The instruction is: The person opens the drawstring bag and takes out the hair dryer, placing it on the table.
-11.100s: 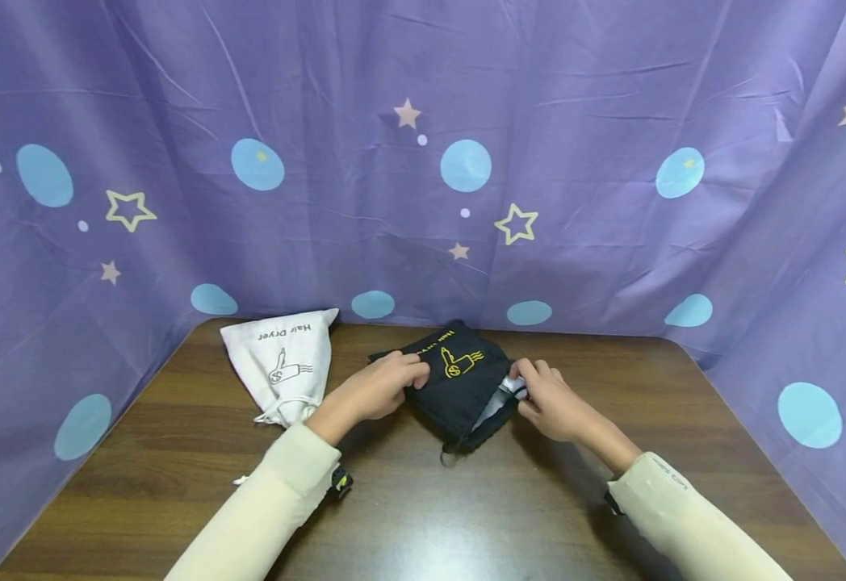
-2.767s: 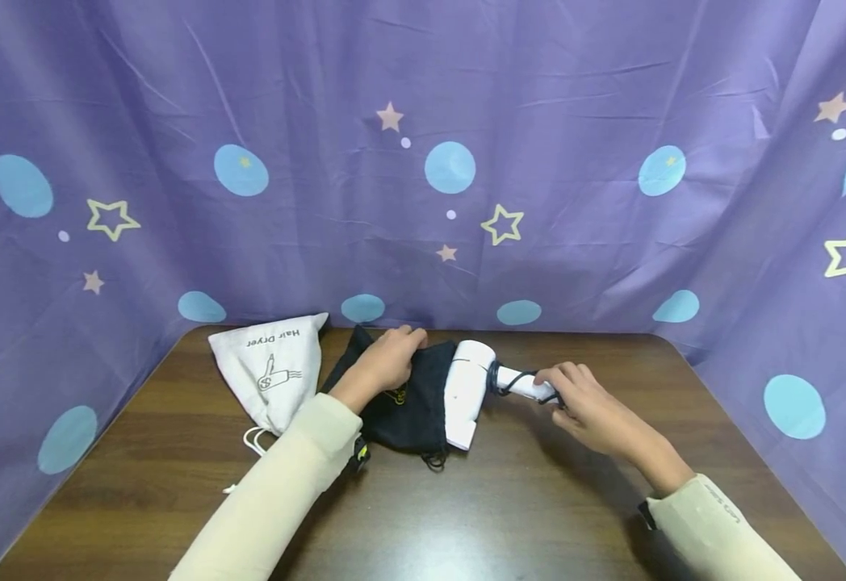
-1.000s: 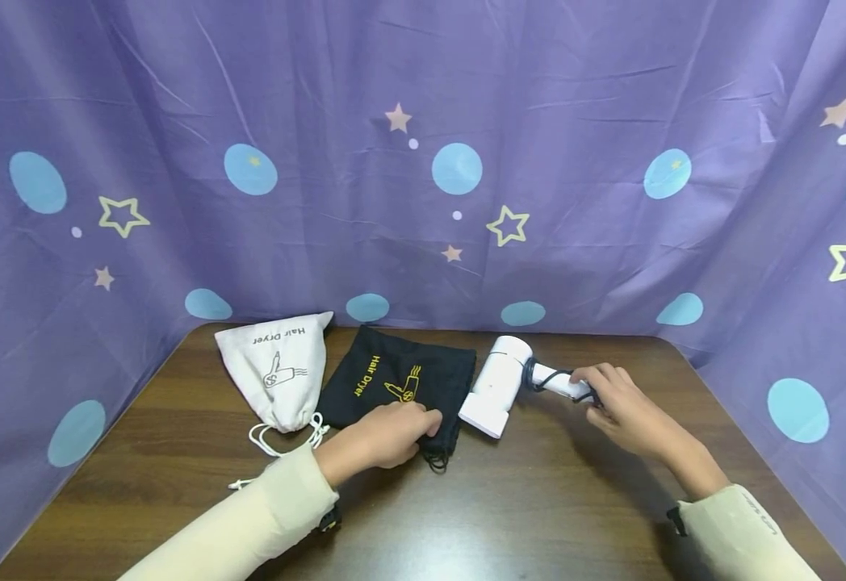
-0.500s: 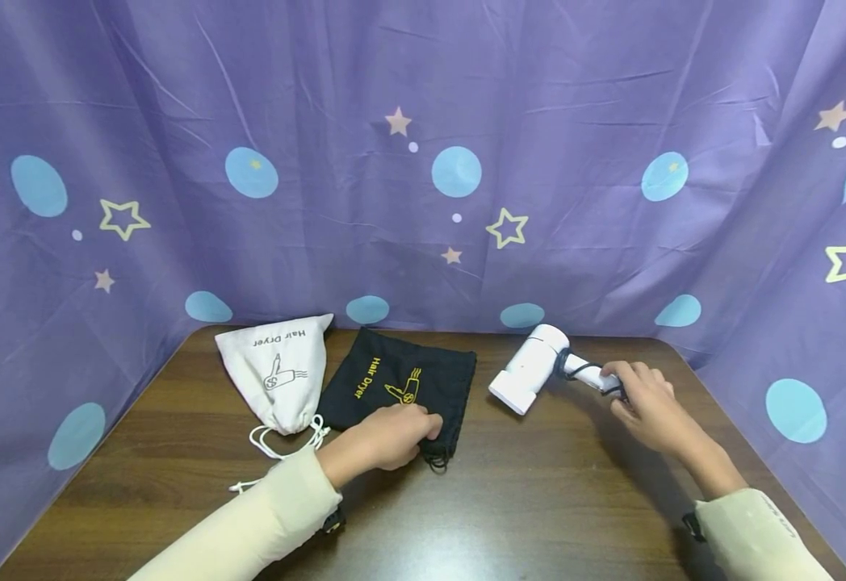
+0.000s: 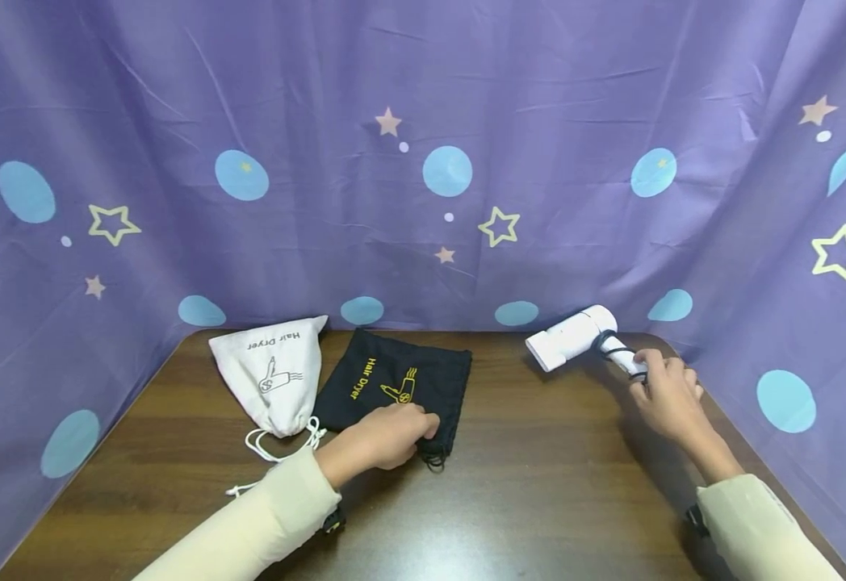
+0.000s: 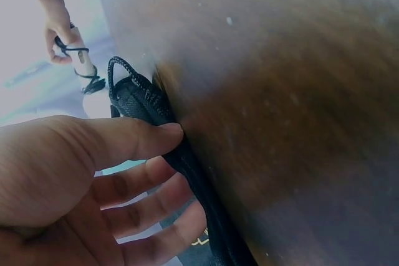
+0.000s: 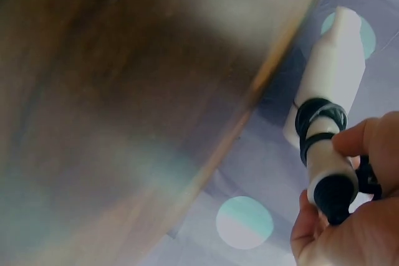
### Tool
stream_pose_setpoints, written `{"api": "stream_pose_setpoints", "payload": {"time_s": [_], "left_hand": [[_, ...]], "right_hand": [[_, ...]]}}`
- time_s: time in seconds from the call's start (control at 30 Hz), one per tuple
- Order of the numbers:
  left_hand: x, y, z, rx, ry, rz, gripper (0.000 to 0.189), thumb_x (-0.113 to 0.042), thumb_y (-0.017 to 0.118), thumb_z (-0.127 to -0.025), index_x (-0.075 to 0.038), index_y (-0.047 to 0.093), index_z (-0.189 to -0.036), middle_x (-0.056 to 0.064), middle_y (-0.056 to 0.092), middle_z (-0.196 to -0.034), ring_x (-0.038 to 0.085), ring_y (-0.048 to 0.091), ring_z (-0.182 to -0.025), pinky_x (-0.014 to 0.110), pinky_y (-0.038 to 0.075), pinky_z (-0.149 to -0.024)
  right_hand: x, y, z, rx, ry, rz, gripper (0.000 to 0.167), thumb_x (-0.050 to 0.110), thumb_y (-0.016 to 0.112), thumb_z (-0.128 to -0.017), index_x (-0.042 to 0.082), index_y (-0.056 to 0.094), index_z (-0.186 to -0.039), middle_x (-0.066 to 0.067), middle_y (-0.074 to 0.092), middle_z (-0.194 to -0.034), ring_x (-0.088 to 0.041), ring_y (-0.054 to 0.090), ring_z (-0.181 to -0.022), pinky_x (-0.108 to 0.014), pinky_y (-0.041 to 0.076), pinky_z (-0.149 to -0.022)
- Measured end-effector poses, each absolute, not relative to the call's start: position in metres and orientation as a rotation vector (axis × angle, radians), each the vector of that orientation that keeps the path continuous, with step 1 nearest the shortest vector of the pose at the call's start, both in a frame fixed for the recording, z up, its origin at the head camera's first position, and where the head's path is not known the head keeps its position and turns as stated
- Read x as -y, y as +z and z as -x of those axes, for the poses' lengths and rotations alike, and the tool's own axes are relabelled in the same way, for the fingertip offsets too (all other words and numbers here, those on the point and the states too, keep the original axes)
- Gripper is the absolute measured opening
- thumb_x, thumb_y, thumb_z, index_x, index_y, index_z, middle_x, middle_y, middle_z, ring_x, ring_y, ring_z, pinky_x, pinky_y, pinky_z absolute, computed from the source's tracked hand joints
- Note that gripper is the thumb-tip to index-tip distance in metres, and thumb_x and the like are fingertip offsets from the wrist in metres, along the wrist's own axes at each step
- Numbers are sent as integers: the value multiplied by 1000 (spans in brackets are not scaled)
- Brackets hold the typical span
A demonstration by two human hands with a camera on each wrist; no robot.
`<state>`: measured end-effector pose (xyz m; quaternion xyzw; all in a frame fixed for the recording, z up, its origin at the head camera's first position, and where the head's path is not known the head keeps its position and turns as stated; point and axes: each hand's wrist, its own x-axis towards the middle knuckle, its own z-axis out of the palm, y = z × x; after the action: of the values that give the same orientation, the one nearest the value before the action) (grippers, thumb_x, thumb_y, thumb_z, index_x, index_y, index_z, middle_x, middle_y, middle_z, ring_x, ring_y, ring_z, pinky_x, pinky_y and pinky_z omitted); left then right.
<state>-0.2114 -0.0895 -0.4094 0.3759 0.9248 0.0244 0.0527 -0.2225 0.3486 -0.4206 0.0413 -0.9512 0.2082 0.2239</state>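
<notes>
A white hair dryer [image 5: 575, 335] with its black cord wound round the handle is at the back right of the table. My right hand [image 5: 670, 397] grips it by the handle; the right wrist view shows thumb and fingers round the hair dryer's handle [image 7: 321, 154]. Left of it lies a flat black drawstring bag [image 5: 401, 367] with yellow "Hair Dryer" print. My left hand [image 5: 387, 436] pinches the near edge of that bag, thumb on one side and fingers on the other in the left wrist view. The black drawstring loop [image 6: 128, 70] sticks out beside the thumb.
A white drawstring bag [image 5: 270, 371] with dark "Hair Dryer" print lies at the back left, its white cords [image 5: 263, 444] trailing toward the left sleeve. The brown wooden table [image 5: 525, 500] ends at a purple curtain [image 5: 568, 242] behind and at both sides.
The hair dryer came out of the black bag earlier. Over the last second my right hand has carried it right and back, turning it. The left hand stays at the bag's near edge.
</notes>
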Motion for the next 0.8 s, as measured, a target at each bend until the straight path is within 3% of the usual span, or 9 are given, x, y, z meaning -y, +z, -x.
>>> {"api": "stream_pose_setpoints", "payload": {"time_s": [0.33, 0.63, 0.8], "left_hand": [[90, -411, 210, -2821, 82, -1137, 26, 3, 72, -86, -16, 67, -103, 2, 67, -98, 18, 66, -92, 35, 57, -71], [91, -411, 210, -2831, 88, -1148, 27, 4, 70, -87, -16, 67, -106, 4, 68, -99, 19, 67, -92, 35, 57, -71], [89, -413, 210, -2833, 82, -1174, 30, 5, 69, -88, -18, 67, -107, 4, 68, -101, 20, 67, -94, 36, 58, -73]], "right_hand": [[-361, -420, 236, 2730, 632, 192, 45, 10, 53, -90, -4, 39, -131, -49, 41, -114, -66, 38, -97, -65, 29, -70], [-370, -415, 242, 2803, 692, 375, 44, 12, 50, -90, -6, 34, -127, -49, 38, -110, -71, 34, -102, -73, 29, -78], [-375, -412, 240, 2851, 765, 464, 47, 11, 50, -91, -8, 32, -130, -50, 35, -115, -71, 32, -107, -76, 28, -84]]}}
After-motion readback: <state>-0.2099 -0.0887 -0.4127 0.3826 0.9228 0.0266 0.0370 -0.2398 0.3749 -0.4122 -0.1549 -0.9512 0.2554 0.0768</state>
